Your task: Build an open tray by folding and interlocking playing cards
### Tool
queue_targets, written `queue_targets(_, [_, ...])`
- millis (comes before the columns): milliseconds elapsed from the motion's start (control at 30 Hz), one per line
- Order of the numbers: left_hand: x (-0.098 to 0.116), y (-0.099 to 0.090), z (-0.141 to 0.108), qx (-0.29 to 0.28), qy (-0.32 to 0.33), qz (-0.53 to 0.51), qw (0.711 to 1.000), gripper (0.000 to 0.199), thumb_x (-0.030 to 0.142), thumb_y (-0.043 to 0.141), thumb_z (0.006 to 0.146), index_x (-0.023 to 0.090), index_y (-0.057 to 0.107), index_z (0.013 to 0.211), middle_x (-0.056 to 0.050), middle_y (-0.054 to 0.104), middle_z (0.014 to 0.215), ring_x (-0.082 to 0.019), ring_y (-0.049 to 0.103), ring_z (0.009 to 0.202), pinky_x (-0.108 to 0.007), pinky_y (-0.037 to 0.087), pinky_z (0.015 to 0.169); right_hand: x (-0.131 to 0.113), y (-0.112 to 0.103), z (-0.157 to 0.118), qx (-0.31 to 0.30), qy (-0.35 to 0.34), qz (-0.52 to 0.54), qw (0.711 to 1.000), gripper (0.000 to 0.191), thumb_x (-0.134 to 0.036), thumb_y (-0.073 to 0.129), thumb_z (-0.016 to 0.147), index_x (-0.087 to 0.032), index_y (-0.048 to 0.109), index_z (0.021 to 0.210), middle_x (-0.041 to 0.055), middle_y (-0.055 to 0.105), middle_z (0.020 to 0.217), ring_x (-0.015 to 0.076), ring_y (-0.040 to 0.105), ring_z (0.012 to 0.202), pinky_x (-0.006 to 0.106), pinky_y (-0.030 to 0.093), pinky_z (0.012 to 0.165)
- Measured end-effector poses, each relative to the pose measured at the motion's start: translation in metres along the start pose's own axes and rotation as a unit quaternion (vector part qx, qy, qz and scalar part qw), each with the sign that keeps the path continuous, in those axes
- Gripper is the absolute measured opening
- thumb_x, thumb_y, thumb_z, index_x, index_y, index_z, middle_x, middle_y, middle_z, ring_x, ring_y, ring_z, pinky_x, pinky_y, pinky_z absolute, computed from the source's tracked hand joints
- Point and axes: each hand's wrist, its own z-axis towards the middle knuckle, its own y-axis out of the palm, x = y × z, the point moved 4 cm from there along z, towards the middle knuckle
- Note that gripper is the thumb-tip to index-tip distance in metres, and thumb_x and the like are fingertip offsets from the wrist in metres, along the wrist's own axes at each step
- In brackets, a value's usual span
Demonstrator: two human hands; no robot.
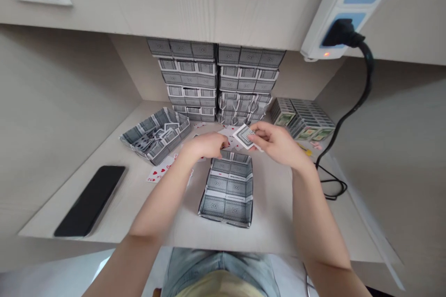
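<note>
My right hand (275, 143) grips a playing card (244, 136), its grey patterned back facing up; a white edge below the fingers may be another card. Curled fingers show on my left hand (209, 145), just past the far rim of an open box made of playing cards (228, 190); what they pinch, if anything, is hidden. Face-up cards (232, 135) lie on the desk between my hands. A row of heart cards (162, 171) spreads partly under my left forearm.
A second card box (156, 137) at left holds loose cards. Stacked card boxes (218, 79) stand against the back wall, card packs (303, 118) at right. A black phone (91, 200) lies front left. A black cable (362, 97) hangs from a power strip (348, 9).
</note>
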Motion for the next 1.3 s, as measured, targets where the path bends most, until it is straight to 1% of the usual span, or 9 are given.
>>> queue_targets(133, [-0.007, 0.012, 0.01, -0.006, -0.013, 0.024, 1.0, 0.017, 0.013, 0.053, 0.06, 0.019, 0.065, 0.07, -0.002, 0.064, 0.068, -0.013, 0.055, 0.061, -0.021, 0.034, 0.053, 0.009, 0.014, 0.004, -0.011, -0.02, -0.098, 0.995, 0.012, -0.022, 0.051, 0.077, -0.019, 0.059, 0.087, 0.0008, 0.064, 0.068, 0.0148, 0.06, 0.063, 0.023, 0.04, 0.059])
queue_targets(300, [-0.01, 0.012, 0.01, -0.004, -0.01, 0.01, 1.0, 0.011, 0.017, 0.053, 0.059, 0.018, 0.063, 0.064, 0.0, 0.062, 0.061, -0.012, 0.054, 0.055, -0.021, 0.033, 0.048, 0.02, 0.034, 0.016, -0.005, -0.028, -0.196, 0.98, 0.016, -0.018, 0.058, 0.072, -0.021, 0.062, 0.087, 0.0016, 0.065, 0.071, 0.0154, 0.058, 0.065, 0.022, 0.037, 0.06])
queue_targets(433, [-0.016, 0.014, 0.009, -0.049, -0.028, -0.044, 0.997, 0.01, 0.022, 0.054, 0.06, 0.017, 0.061, 0.065, 0.002, 0.058, 0.051, -0.011, 0.052, 0.046, -0.019, 0.034, 0.046, 0.023, 0.045, 0.022, -0.012, -0.034, -0.219, 0.975, 0.02, -0.016, 0.06, 0.07, -0.021, 0.064, 0.088, 0.0021, 0.066, 0.075, 0.0161, 0.058, 0.069, 0.023, 0.037, 0.062])
queue_targets(567, [-0.023, 0.013, 0.004, -0.088, -0.048, -0.11, 0.989, 0.014, 0.028, 0.057, 0.063, 0.016, 0.06, 0.068, 0.003, 0.057, 0.052, -0.009, 0.051, 0.042, -0.018, 0.034, 0.044, 0.022, 0.052, 0.024, -0.022, -0.04, -0.201, 0.979, 0.017, -0.016, 0.059, 0.071, -0.021, 0.066, 0.086, 0.0021, 0.067, 0.075, 0.0154, 0.058, 0.068, 0.023, 0.038, 0.064])
queue_targets(667, [-0.023, 0.002, -0.003, -0.063, -0.03, -0.114, 0.991, 0.016, 0.031, 0.057, 0.064, 0.016, 0.061, 0.066, 0.003, 0.058, 0.052, -0.008, 0.051, 0.045, -0.018, 0.033, 0.046, 0.022, 0.053, 0.024, -0.008, -0.044, -0.197, 0.979, 0.017, -0.016, 0.058, 0.072, -0.02, 0.066, 0.086, 0.0033, 0.067, 0.079, 0.0154, 0.058, 0.068, 0.023, 0.038, 0.065])
queue_targets(800, [-0.017, -0.017, -0.015, 0.013, 0.02, -0.09, 0.996, 0.019, 0.032, 0.055, 0.068, 0.016, 0.064, 0.065, 0.003, 0.06, 0.056, -0.009, 0.05, 0.053, -0.018, 0.031, 0.05, 0.023, 0.056, 0.024, -0.008, -0.048, -0.194, 0.98, 0.017, -0.017, 0.057, 0.073, -0.021, 0.066, 0.088, 0.004, 0.068, 0.082, 0.0167, 0.06, 0.074, 0.024, 0.04, 0.069])
queue_targets(933, [-0.013, -0.024, -0.019, 0.068, 0.035, -0.109, 0.991, 0.02, 0.025, 0.051, 0.07, 0.019, 0.067, 0.081, 0.002, 0.064, 0.064, -0.009, 0.052, 0.057, -0.018, 0.032, 0.054, 0.025, 0.059, 0.023, -0.013, -0.041, -0.205, 0.978, 0.021, -0.019, 0.056, 0.074, -0.023, 0.064, 0.093, 0.0035, 0.068, 0.085, 0.0177, 0.06, 0.079, 0.024, 0.04, 0.07])
queue_targets(1100, [-0.015, -0.019, -0.015, 0.051, -0.002, -0.123, 0.991, 0.021, 0.024, 0.046, 0.072, 0.016, 0.066, 0.071, 0.0, 0.062, 0.054, -0.01, 0.053, 0.051, -0.019, 0.033, 0.049, 0.027, 0.061, 0.025, -0.021, -0.02, -0.222, 0.975, 0.02, -0.021, 0.055, 0.075, -0.023, 0.064, 0.093, 0.0035, 0.068, 0.083, 0.0162, 0.06, 0.072, 0.023, 0.039, 0.067])
queue_targets(1300, [-0.016, -0.022, -0.02, 0.033, -0.009, -0.13, 0.991, 0.019, 0.022, 0.047, 0.07, 0.016, 0.065, 0.068, 0.001, 0.063, 0.055, -0.011, 0.056, 0.054, -0.019, 0.036, 0.052, 0.024, 0.065, 0.024, -0.018, -0.026, -0.219, 0.975, 0.015, -0.023, 0.055, 0.076, -0.022, 0.064, 0.088, 0.0021, 0.066, 0.073, 0.0138, 0.057, 0.063, 0.021, 0.036, 0.059])
